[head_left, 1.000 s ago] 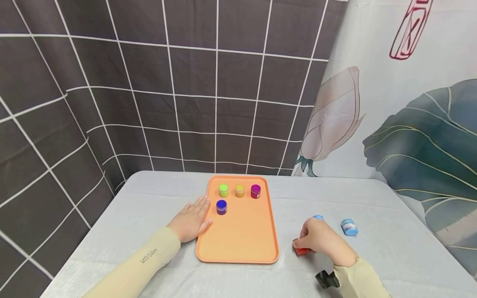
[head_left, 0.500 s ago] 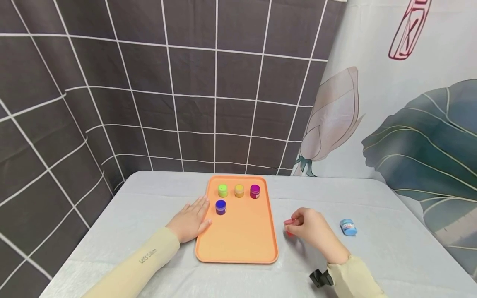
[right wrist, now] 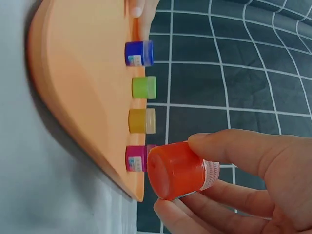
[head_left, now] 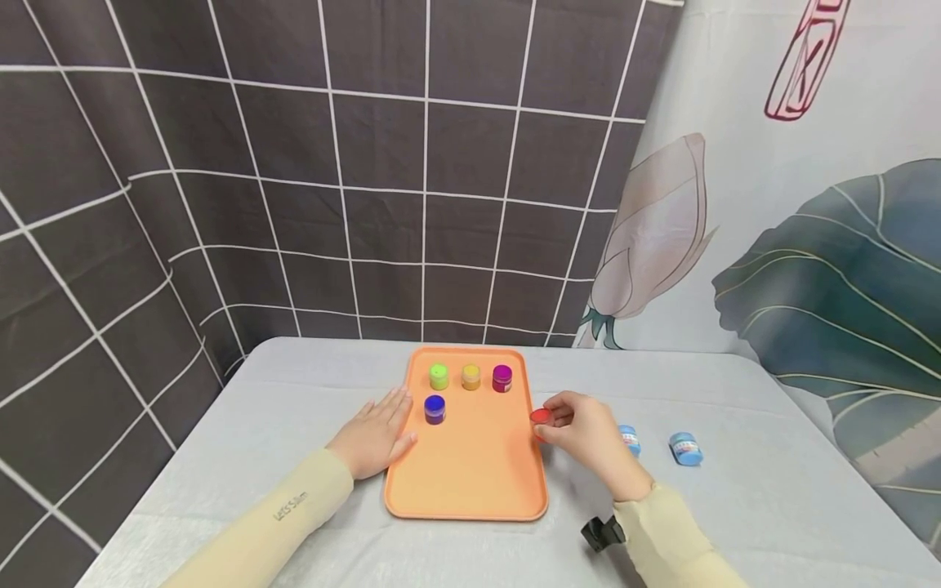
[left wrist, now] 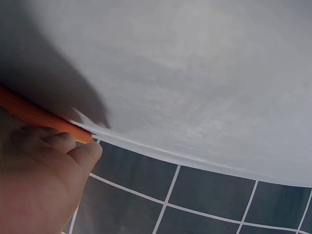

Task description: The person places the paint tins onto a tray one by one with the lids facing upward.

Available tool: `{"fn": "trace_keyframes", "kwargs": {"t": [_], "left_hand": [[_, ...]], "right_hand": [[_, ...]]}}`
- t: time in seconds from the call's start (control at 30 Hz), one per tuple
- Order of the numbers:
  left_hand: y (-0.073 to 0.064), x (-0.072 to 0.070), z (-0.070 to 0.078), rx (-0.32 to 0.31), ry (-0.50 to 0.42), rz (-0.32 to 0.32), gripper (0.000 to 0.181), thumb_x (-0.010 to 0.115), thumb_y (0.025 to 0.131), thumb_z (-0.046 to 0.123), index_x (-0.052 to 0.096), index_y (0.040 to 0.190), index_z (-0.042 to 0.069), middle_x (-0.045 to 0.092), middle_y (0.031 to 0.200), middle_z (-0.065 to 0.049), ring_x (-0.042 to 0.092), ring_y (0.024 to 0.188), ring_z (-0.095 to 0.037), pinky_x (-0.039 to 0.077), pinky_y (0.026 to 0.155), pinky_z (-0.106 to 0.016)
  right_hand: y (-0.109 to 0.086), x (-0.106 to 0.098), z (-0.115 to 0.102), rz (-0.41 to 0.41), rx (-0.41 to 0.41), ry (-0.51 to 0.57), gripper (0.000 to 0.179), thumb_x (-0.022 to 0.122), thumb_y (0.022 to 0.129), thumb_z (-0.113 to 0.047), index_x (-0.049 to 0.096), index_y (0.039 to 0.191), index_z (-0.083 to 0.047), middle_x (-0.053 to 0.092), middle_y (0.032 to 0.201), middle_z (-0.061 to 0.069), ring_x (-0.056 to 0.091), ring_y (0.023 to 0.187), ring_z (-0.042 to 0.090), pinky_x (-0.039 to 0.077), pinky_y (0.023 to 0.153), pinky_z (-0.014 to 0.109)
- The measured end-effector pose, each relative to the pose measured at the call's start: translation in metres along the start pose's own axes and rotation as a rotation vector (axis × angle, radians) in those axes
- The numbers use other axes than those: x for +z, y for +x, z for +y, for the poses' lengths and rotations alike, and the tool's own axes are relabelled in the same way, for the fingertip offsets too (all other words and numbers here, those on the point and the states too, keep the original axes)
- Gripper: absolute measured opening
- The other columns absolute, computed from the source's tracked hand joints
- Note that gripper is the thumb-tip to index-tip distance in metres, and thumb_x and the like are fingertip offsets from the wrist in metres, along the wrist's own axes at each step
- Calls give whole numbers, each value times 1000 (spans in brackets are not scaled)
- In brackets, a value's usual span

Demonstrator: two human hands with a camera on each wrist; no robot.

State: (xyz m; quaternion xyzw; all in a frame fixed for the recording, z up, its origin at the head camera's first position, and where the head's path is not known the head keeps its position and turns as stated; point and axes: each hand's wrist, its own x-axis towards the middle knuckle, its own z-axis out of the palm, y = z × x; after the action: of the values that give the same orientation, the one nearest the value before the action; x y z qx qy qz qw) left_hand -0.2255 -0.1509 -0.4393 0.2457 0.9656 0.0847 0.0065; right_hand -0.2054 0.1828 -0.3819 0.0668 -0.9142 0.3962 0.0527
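My right hand pinches a small red paint jar between thumb and fingers. In the head view it is at the right rim of the orange tray. In the right wrist view the jar is tilted and overlaps the magenta jar. Green, yellow and magenta jars stand in a row at the tray's far end, with a dark blue jar in front of the green one. With fingers straight, my left hand rests on the tray's left rim.
To the right of the tray, two light blue jars lie on the grey-white tablecloth: one just behind the right hand, another farther right. A black wrist camera hangs by the right sleeve. Dark gridded cloth rises behind the table.
My right hand has lifted the red jar from the table and carried it left to the tray's right rim, uncovering a light blue jar behind it. The left hand has stayed in place.
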Motion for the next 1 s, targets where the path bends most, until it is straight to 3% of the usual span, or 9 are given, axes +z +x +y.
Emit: {"fn": "trace_keyframes", "kwargs": {"t": [0.2, 0.6, 1.0], "left_hand": [[0, -1, 0, -2, -5, -1, 68, 47, 107, 39, 34, 153, -8, 30, 161, -24, 26, 151, -37, 26, 119, -59], [0, 0, -1, 7, -9, 2, 68, 46, 107, 39, 34, 153, -8, 30, 161, -24, 26, 151, -38, 26, 119, -60], [0, 0, -1, 0, -15, -8, 68, 46, 106, 39, 33, 154, -8, 29, 162, -24, 25, 151, -37, 25, 119, -59]], "right_hand": [[10, 9, -1, -1, -22, 40, 29, 87, 78, -7, 72, 102, 0, 74, 89, 5, 72, 84, 20, 61, 77, 36], [30, 38, -9, 8, -55, 147, 29, 87, 76, 0, 70, 100, 1, 72, 91, 8, 72, 84, 23, 61, 79, 36], [41, 68, -25, 6, -83, 161, 31, 85, 76, 4, 69, 103, 2, 72, 94, 11, 72, 88, 26, 60, 84, 40]]}}
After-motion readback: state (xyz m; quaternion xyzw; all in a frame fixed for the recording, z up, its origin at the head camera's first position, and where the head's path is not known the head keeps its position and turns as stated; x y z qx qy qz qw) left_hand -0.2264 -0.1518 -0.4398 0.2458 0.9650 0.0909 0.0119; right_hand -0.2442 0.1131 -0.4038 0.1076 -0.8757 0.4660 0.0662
